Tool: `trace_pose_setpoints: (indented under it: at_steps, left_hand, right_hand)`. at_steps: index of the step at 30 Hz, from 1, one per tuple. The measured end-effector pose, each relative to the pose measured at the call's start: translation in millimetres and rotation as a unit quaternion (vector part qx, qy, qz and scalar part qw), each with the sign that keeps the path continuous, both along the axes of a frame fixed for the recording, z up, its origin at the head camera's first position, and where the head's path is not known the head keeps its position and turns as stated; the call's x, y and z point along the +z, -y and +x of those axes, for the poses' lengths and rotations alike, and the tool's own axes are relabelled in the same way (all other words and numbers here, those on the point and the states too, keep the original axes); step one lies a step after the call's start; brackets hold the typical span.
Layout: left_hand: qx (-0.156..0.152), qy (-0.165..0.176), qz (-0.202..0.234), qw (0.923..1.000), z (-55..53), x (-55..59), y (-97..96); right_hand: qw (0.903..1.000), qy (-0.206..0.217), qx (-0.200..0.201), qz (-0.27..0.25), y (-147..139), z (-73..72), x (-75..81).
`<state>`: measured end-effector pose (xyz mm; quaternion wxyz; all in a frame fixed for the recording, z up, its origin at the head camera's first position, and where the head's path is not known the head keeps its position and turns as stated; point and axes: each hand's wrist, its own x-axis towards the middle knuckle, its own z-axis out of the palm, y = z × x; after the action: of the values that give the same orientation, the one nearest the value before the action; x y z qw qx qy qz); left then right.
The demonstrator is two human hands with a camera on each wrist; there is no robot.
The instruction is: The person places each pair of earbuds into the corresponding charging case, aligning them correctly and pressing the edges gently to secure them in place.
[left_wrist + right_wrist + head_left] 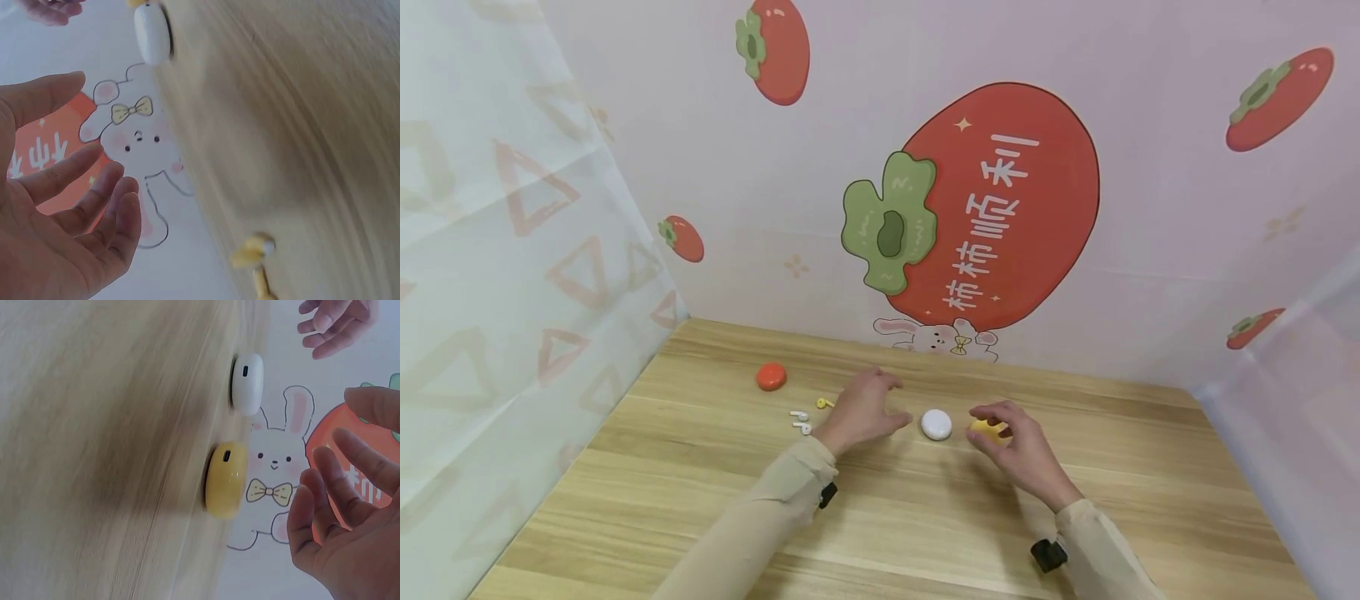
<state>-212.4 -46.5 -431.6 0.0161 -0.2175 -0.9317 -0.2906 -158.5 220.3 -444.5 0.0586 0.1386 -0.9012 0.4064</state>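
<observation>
While one red case (771, 376) is sitting far left on the desk (700, 467), two white buds (803, 416) and apparently two yellow buds (251, 251) are lying beside the left hand (863, 410), risking a knock if it swings back. One white case (936, 424) is resting between both hands; one yellow case (226, 481) is lying just below the right hand (1018, 446), its rounded sides inviting a slip under a hasty pinch. Both hands' fingers (62, 172) are standing apart, holding nothing.

A pale wall (1165, 242) (fruit-printed) rises behind the wood-grain table (1165, 467).
</observation>
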Motion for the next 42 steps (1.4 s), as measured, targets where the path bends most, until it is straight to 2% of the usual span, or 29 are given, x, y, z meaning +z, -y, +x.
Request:
trace_pose_setpoints:
  at_steps: [5,8,14,18,21,31,42]
  left_hand:
    - [-0.011,0.016,-0.005,0.9998,-2.6,-4.4,-13.4]
    - [-0.008,0.026,-0.021,0.9994,-4.4,-7.8,-20.9]
    - [-0.004,0.016,-0.073,0.9972,-7.4,-17.1,-34.1]
    - [0.004,0.029,-0.094,0.9951,-6.1,-16.8,-42.3]
    - [0.014,0.041,-0.099,0.9941,-4.9,-17.4,-47.1]
    - [0.018,0.039,-0.128,0.9908,-2.6,-22.5,-56.3]
    - [0.026,0.043,-0.120,0.9915,-2.9,-25.1,-59.9]
  right_hand:
    - [0.9998,0.005,-0.016,0.004,-7.4,1.6,-1.0]
    - [0.9997,0.008,-0.022,0.009,-11.5,2.9,-1.8]
    - [0.9995,0.013,-0.026,0.011,-16.9,5.5,-2.2]
    - [0.9996,0.004,-0.026,0.015,-19.7,6.5,-3.5]
    - [0.9996,0.001,-0.025,0.015,-20.6,6.8,-4.2]
    - [0.9997,0.005,-0.024,0.008,-20.0,7.3,-4.5]
    - [0.9994,0.020,-0.027,0.008,-17.9,7.6,-5.7]
